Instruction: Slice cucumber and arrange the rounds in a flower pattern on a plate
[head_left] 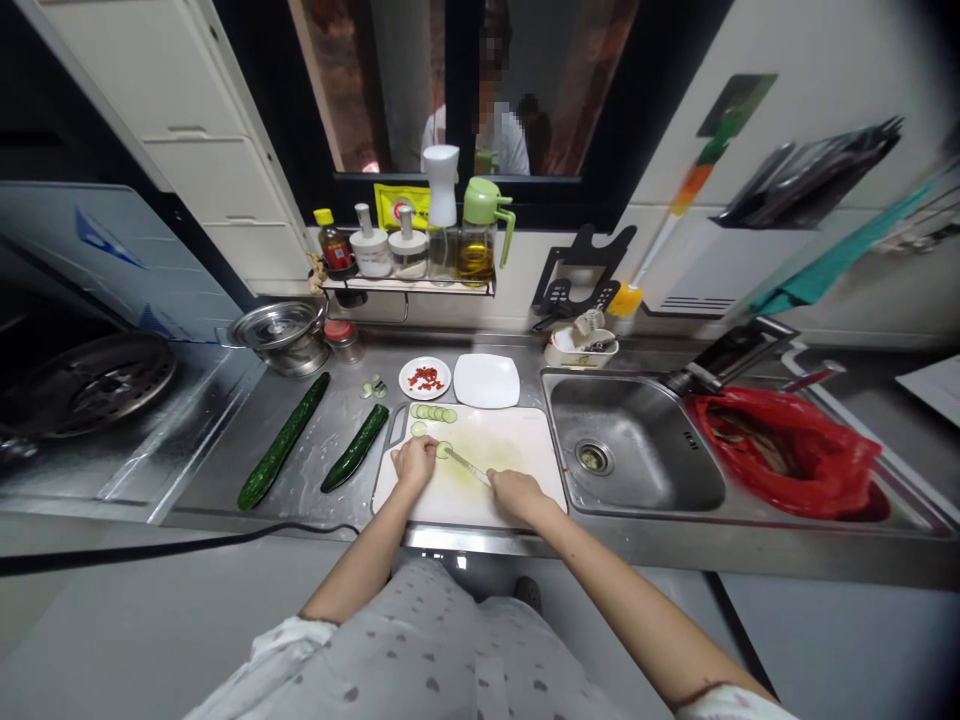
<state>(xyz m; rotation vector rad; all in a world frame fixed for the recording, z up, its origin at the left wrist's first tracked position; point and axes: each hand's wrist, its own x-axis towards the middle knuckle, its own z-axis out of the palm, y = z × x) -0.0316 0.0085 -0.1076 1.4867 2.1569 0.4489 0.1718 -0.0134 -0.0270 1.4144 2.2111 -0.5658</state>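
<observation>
A white cutting board (517, 435) lies on the counter in front of me. My right hand (517, 494) is closed around the handle of a small knife (466, 463), its blade pointing left. The blade tip lies at a round cucumber slice (444, 450). The fingers of my left hand (414, 462) are pinched together at the left edge of that slice. Behind, a row of pale cucumber slices (433, 412) overlaps along the board's top left, with a single slice (418, 429) just below it.
Left of the board lie a shorter cucumber (355, 450), a long cucumber (283, 442) and small cucumber bits (373, 387). Behind it stand a plate of chopped red pieces (425, 393) and a white square plate (487, 381). A sink (645, 440) and red bag (825, 455) are right; a pot (289, 345) is back left.
</observation>
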